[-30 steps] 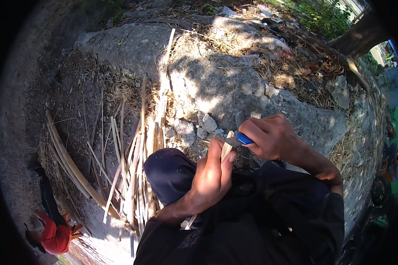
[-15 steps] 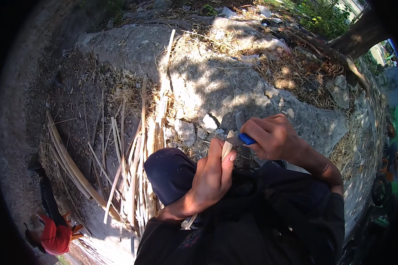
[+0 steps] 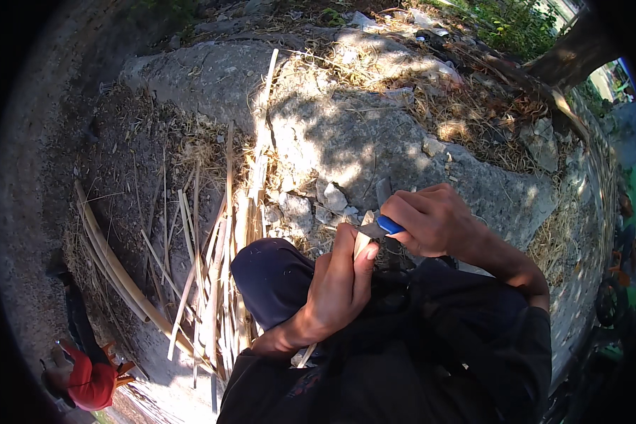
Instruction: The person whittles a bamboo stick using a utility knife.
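Note:
My left hand (image 3: 332, 286) is closed around a pale wooden strip (image 3: 362, 245), its upper end sticking out between thumb and forefinger. Below the wrist, more of a pale strip shows against my dark clothes. In my closed right hand (image 3: 437, 220) is a knife (image 3: 390, 225) with a blue handle. Its short grey blade lies across the strip's upper end, just above my left fingertips. A flat grey piece (image 3: 384, 191) rises beside my right fingers; whether it belongs to the knife I cannot tell.
Long pale strips (image 3: 212, 283) lie in a loose pile left of my knee, with curved lengths (image 3: 113, 261) farther left. A large grey rock (image 3: 374, 134) spreads ahead, with broken stones (image 3: 332, 198) near my hands. A person in red (image 3: 92, 381) is at lower left.
My right hand and the knife have shifted slightly left, bringing the blade farther across the strip's end. My left hand stays almost in place.

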Demonstrator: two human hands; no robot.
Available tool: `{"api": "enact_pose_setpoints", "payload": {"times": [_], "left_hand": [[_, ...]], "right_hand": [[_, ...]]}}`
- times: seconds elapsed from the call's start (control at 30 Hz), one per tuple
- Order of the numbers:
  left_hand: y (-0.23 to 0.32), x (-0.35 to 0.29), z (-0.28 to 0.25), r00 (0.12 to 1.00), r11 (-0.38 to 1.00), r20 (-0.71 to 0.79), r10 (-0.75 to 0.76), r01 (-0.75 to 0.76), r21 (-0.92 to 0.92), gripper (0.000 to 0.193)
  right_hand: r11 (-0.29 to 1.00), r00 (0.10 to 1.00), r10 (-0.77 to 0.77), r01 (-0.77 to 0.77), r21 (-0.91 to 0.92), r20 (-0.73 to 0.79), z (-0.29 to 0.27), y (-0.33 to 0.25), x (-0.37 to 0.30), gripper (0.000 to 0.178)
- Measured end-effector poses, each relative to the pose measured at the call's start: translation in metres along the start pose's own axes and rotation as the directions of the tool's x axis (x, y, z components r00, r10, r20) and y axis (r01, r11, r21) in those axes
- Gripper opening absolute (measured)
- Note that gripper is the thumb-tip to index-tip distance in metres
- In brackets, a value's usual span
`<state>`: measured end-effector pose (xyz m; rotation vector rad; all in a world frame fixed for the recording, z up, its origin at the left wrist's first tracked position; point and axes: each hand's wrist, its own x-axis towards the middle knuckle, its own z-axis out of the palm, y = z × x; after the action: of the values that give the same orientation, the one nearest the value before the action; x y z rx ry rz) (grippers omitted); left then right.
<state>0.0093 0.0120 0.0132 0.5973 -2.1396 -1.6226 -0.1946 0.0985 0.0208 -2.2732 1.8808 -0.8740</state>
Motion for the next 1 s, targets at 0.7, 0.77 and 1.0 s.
{"api": "enact_pose_setpoints", "payload": {"times": [0.7,0.77,1.0], "left_hand": [[0.000,0.003,-0.002,0.993,0.980,0.001,-0.122,0.121,0.159,0.019],[-0.002,0.006,0.000,0.995,0.980,-0.006,-0.103,0.102,0.171,0.019],[0.025,-0.029,0.002,0.982,0.983,0.082,0.169,-0.174,0.058,0.021]], "right_hand": [[0.988,0.996,0.090,-0.087,-0.127,0.019,0.014,0.007,0.000,0.023],[0.985,0.994,0.108,-0.102,-0.136,0.037,0.017,0.012,-0.003,0.025],[0.830,0.868,0.489,-0.435,-0.348,0.081,0.045,0.098,-0.022,0.022]]}}
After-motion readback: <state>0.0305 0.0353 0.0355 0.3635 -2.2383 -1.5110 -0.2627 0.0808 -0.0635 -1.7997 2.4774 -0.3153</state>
